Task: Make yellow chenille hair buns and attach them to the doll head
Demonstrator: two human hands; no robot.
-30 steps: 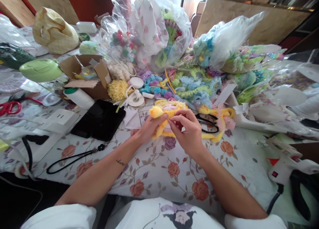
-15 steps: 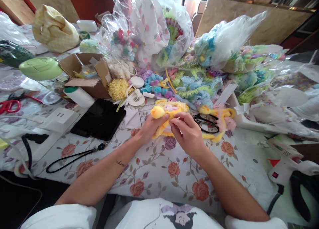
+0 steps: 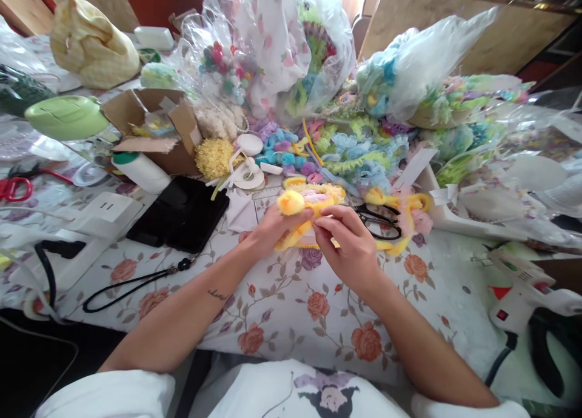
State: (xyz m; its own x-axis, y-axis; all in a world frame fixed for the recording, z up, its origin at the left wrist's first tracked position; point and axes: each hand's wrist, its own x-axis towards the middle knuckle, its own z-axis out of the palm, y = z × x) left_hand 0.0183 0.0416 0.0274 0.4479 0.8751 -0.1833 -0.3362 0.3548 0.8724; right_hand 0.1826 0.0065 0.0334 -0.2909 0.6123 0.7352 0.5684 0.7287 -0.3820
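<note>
My left hand [image 3: 275, 225] is closed around a yellow fluffy craft piece [image 3: 328, 194] with pink and white in its middle. A yellow pompom [image 3: 291, 203] sits on its left end, just above my left thumb. At the near right edge of the piece, my right hand [image 3: 348, 242] has thumb and forefinger pinched together; whether something small is between the tips is hidden. Black-handled scissors [image 3: 384, 227] lie right of my right hand. A yellow fuzzy strip [image 3: 399, 247] and a pink ruffled piece [image 3: 422, 222] lie beside the scissors.
A black tablet [image 3: 179, 214] and a power strip [image 3: 73, 248] lie to the left. At right is a glue gun [image 3: 518, 285]. Behind stand an open cardboard box [image 3: 182, 112], a yellow pompom ball [image 3: 216, 159], a white tray [image 3: 459, 224] and plastic bags [image 3: 422, 60] of colourful trims.
The view has shifted slightly. My right hand has moved a little to the right, its fingers still pinched at the yellow piece. The pompom shows more fully above my left thumb.
</note>
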